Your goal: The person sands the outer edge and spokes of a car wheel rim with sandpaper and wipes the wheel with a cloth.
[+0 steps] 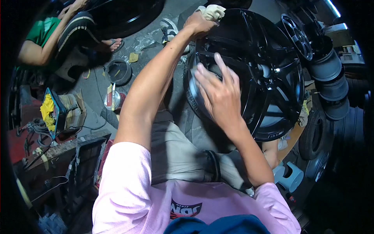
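Observation:
A glossy black multi-spoke alloy wheel rim [249, 46] stands tilted in front of me, with small pale lettering on its lower edge. At the rim's upper left edge, my left hand [198, 24] is closed around a crumpled off-white cloth [213, 12]. My right hand [221, 91] is over the left part of the rim, its fingers apart and slightly blurred by motion. A pale blurred patch shows beside those fingertips; I cannot tell what it is. Whether the right hand touches the rim is not clear.
Several stacked wheel rims [331, 74] and a tyre [313, 134] stand at the right, near a light-blue plastic stool [290, 176]. A black bowl [118, 72] and a tin [115, 99] sit on the floor at left. Another person's arm [50, 48] is at upper left.

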Motion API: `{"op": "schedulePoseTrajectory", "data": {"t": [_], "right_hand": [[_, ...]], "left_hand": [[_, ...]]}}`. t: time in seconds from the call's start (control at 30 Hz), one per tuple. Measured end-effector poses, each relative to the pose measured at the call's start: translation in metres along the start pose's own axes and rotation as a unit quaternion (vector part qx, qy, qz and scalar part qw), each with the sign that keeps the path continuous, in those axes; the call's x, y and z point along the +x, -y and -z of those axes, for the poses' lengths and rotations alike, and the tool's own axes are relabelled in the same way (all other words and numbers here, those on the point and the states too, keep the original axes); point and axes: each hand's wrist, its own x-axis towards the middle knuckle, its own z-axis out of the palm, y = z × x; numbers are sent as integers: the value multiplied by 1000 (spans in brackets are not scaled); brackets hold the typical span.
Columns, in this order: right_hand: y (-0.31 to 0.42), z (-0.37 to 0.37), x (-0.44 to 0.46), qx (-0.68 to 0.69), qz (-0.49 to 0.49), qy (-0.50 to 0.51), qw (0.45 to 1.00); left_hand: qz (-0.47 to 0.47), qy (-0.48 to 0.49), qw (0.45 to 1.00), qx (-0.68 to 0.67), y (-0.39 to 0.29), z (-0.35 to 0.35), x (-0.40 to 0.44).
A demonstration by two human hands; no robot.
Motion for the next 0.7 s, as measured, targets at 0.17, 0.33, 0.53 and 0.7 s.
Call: {"op": "schedulePoseTrajectory", "data": {"t": [0.17,0.33,0.53,0.7], "right_hand": [[1,-2,-6,-1,3,21,1000],[4,14,-30,7,20,56,998],[0,3,-12,-7,43,18,999],[6,11,-31,25,7,37,999]], "left_hand": [[-36,-8,999,-22,8,0,2],[-33,19,999,-10,11,-2,10],[-20,14,1000,-12,19,-4,16],[-23,14,999,-29,-3,4,-9]]}}
